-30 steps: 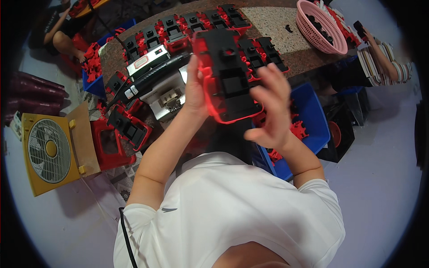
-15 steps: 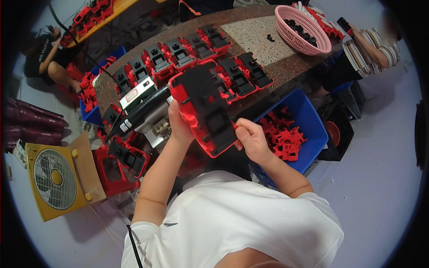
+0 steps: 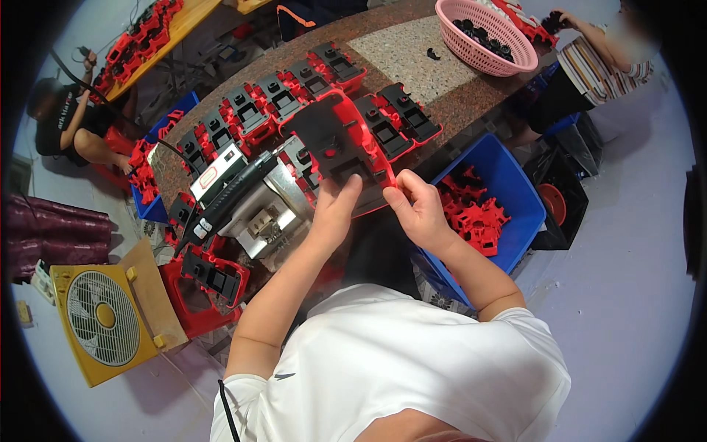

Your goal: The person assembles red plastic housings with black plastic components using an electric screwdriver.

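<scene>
A red-and-black plastic housing (image 3: 330, 136) is held up in front of me, tilted, with its black face toward me. My left hand (image 3: 335, 210) is closed on its lower edge, the thumb lying over the black face. At the lower right corner my right hand (image 3: 420, 210) pinches the red rim between thumb and bent fingers. Just left of the housing rests a black electric screwdriver (image 3: 230, 200), its tip pointing up and right. Beneath it stands a metal screw feeder (image 3: 265, 221) with a white top. Similar assembled housings (image 3: 247, 109) stand in a row behind.
A stone-topped table (image 3: 412, 62) carries a pink basket (image 3: 486, 55) of black parts. To the right, a blue bin (image 3: 524, 225) holds red frames. A yellow fan (image 3: 103, 317) stands lower left. Two people (image 3: 604, 70) work nearby, one at right and one at far left.
My left hand has shifted from the housing's left side to its lower edge, thumb now on the black face. The housing has tilted, showing more red wall at right. The view has swung slightly.
</scene>
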A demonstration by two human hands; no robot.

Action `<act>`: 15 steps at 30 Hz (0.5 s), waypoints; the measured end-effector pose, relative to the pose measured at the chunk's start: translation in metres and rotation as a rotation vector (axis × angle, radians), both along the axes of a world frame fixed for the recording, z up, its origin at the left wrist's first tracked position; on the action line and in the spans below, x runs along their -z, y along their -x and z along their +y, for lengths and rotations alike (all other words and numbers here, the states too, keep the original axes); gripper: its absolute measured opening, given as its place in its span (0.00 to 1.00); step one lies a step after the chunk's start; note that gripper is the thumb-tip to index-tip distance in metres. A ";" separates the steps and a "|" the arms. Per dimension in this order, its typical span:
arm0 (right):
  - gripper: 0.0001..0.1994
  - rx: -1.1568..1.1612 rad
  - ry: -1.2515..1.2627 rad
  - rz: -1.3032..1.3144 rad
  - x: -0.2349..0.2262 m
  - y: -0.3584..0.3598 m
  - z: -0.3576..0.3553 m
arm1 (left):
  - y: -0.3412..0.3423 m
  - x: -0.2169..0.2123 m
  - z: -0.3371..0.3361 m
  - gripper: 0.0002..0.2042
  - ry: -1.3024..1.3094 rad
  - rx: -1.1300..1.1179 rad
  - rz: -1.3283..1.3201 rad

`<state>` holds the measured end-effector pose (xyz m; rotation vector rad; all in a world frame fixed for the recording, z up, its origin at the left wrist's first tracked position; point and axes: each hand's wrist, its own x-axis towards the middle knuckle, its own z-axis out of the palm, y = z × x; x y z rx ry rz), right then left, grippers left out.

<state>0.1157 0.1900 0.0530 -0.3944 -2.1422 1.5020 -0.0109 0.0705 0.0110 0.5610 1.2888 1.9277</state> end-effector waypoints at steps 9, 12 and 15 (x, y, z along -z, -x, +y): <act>0.24 0.267 -0.230 0.153 0.014 0.154 0.208 | 0.005 -0.072 -0.045 0.36 0.016 0.443 0.113; 0.25 0.361 -0.157 -0.167 0.057 0.211 0.296 | 0.014 -0.069 -0.099 0.35 0.086 0.526 0.219; 0.25 0.226 -0.036 -0.314 0.093 0.228 0.325 | 0.010 -0.063 -0.165 0.36 0.153 0.257 0.151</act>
